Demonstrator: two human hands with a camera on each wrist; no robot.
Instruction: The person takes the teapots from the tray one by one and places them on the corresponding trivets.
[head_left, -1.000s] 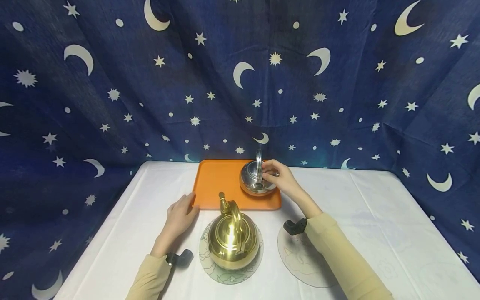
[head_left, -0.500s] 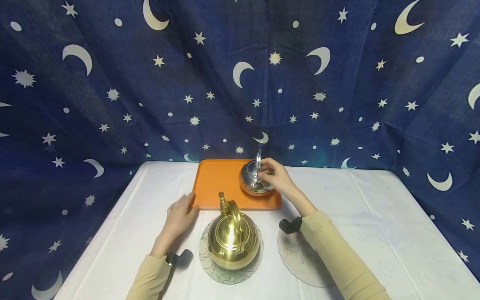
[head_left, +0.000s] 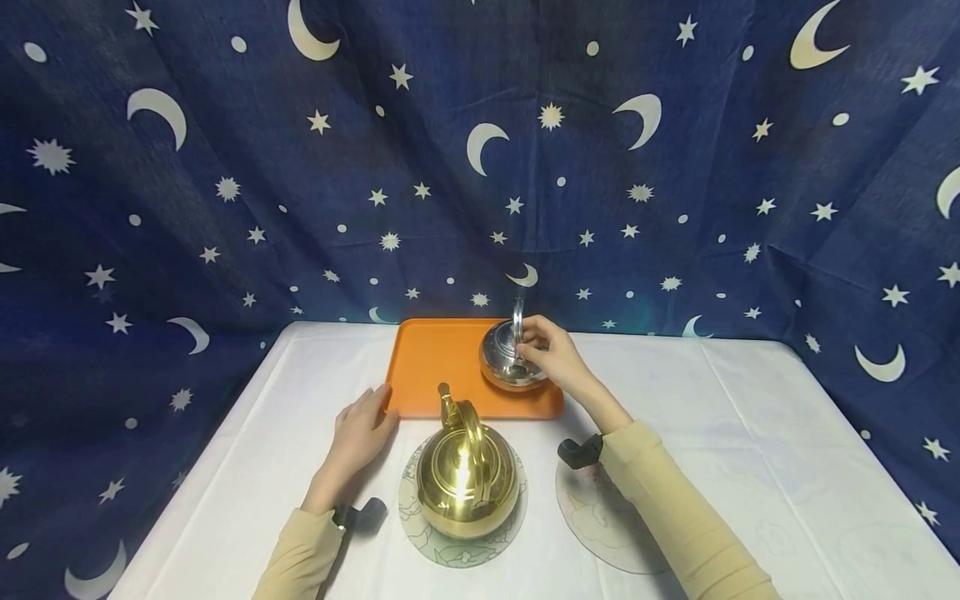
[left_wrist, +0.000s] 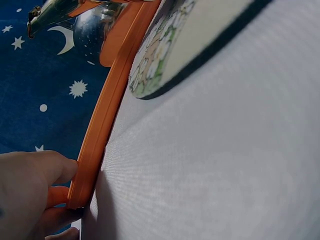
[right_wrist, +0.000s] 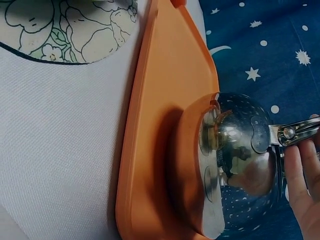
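Note:
A silver teapot (head_left: pixel 504 358) with an upright handle sits on the right part of an orange tray (head_left: pixel 427 367). My right hand (head_left: pixel 552 354) grips its handle, the thumb on the near side; in the right wrist view, fingertips (right_wrist: pixel 296 167) meet the handle's base. At the tray's near left corner, my left hand (head_left: pixel 362 432) holds the edge, thumb by the front rim, as the left wrist view shows. Closer to me stands a larger gold teapot (head_left: pixel 461 492), its spout pointing away, on a round patterned mat (head_left: pixel 420 537).
A second round mat (head_left: pixel 600 525) lies to the right, partly under my right sleeve (head_left: pixel 678 508). White cloth (head_left: pixel 750 433) covers the table. Behind it hangs a dark blue curtain (head_left: pixel 450 150) with moons and stars, right at the table's far edge.
My right hand has shifted slightly left and closer onto the silver teapot's handle, and the right forearm moved left with it. The left hand, tray and both teapots stay in place.

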